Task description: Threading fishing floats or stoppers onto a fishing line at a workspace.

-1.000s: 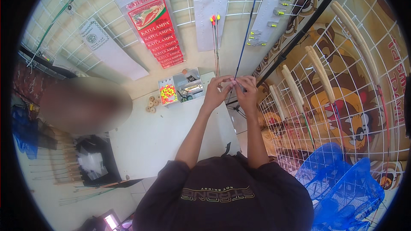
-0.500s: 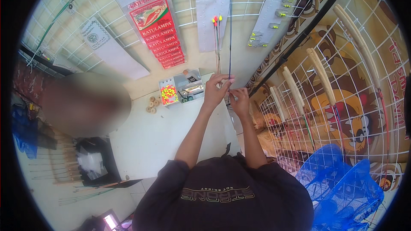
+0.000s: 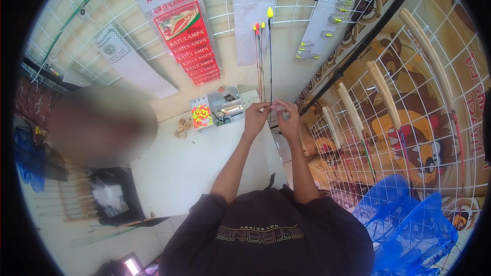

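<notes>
A thin dark fishing rod (image 3: 270, 61) with a bulb-shaped yellow tip stands upright in front of me. My left hand (image 3: 258, 118) pinches its lower visible part between thumb and fingertips. Close against it, my right hand (image 3: 289, 121) has its fingertips closed on the rod at about the same height. The fingers cover whatever small detail lies between them. Just left of the rod, slimmer rods (image 3: 260, 66) with red and yellow tips lean against the wall. Below and left of my hands, a grey compartment box (image 3: 232, 92) holds red and yellow beads (image 3: 202, 115) and small tools.
Round wooden pieces (image 3: 181, 128) lie on the white table (image 3: 204, 163). Wooden-handled rods (image 3: 382, 92) hang on a wire rack at right, above blue nets (image 3: 409, 220). Red packets (image 3: 194, 46) hang at the back. Another person (image 3: 102, 125) is at left.
The rod has come down, so its yellow tip now shows below the wall grid. My left hand has dropped, and both hands' fingertips now meet on the rod.
</notes>
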Demonstrator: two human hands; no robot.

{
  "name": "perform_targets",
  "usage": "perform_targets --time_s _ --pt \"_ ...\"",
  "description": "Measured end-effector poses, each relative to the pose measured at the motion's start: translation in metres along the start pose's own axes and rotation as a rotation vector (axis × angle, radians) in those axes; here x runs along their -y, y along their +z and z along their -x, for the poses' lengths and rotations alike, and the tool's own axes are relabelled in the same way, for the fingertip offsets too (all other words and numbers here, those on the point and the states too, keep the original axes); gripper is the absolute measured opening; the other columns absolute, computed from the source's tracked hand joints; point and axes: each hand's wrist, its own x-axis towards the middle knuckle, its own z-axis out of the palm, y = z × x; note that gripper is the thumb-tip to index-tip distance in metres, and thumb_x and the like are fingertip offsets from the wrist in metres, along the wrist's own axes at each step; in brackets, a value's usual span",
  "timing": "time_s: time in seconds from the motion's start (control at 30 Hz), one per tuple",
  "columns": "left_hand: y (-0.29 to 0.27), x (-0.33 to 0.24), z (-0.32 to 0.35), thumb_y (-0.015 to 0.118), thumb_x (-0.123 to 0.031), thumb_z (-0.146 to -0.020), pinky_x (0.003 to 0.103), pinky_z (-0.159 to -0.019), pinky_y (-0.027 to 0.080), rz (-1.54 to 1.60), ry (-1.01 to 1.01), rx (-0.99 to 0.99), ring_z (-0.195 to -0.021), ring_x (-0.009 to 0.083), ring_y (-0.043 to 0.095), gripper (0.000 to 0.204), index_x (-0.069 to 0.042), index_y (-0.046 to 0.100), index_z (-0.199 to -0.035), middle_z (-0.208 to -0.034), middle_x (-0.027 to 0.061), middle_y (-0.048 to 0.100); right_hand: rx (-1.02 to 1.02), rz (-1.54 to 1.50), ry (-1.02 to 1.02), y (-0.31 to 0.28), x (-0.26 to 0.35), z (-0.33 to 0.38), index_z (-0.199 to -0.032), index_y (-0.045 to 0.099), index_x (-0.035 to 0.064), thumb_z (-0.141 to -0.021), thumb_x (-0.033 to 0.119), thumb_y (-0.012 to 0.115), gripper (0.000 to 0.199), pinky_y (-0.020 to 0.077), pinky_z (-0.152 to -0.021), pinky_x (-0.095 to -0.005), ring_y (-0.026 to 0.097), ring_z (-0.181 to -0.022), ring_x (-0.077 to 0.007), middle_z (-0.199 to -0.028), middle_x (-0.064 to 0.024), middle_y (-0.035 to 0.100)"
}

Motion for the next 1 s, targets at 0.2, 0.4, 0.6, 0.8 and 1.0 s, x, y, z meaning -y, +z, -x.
perform_targets --time_s 0.2,0.4,0.6,0.8,1.0 --pt "0.007 -0.007 -0.004 0.07 -0.016 -0.079 0.029 -0.068 0.047 0.027 0.029 0.021 -0.078 0.0201 0.06 0.019 -0.01 0.072 -0.097 -0.085 0.012 0.068 -0.089 0.143 -0.253 -0.005 0.018 -0.016 -0.095 0.069 0.0066 -0.079 0.008 0.068 0.017 0.0438 -0.079 -0.0337 0.053 -0.09 -0.0239 -0.092 -0.0056 0.065" --pt "0.003 -0.005 -0.004 0.068 -0.009 -0.079 0.03 -0.068 0.047 0.0 0.081 0.016 -0.079 0.0195 0.061 0.019 -0.009 0.07 -0.098 -0.09 0.0102 0.069 -0.107 0.147 -0.238 0.0 0.027 -0.019 -0.092 0.069 0.0045 -0.079 0.006 0.067 0.014 0.044 -0.079 -0.0349 0.053 -0.088 -0.0252 -0.086 -0.0071 0.065" --pt "-0.007 -0.02 -0.005 0.067 -0.007 -0.08 0.029 -0.068 0.046 0.025 -0.009 0.174 -0.091 0.0162 0.062 0.03 -0.008 0.064 -0.11 -0.102 0.0066 0.069 -0.132 0.203 -0.248 0.004 0.013 -0.018 -0.094 0.067 0.0021 -0.079 0.004 0.064 0.015 0.0447 -0.077 -0.0363 0.053 -0.088 -0.0277 -0.088 -0.0086 0.065" --pt "-0.02 -0.018 -0.013 0.063 -0.016 -0.086 0.029 -0.074 0.049 0.007 0.027 0.204 -0.097 0.013 0.061 0.032 -0.008 0.059 -0.116 -0.107 0.0029 0.067 -0.097 0.299 -0.309 0.003 0.02 -0.022 -0.097 0.066 -0.0003 -0.08 0.001 0.063 0.017 0.0446 -0.074 -0.0373 0.053 -0.084 -0.0287 -0.088 -0.0113 0.064" --pt "-0.018 -0.019 -0.013 0.063 -0.018 -0.086 0.028 -0.071 0.047 0.095 0.055 0.125 -0.092 0.0147 0.062 0.026 -0.01 0.064 -0.11 -0.102 0.0046 0.068 -0.085 0.31 -0.3 0.008 0.008 -0.02 -0.097 0.066 0.0001 -0.079 -0.001 0.062 0.019 0.0444 -0.074 -0.0362 0.052 -0.083 -0.0286 -0.088 -0.0107 0.064"
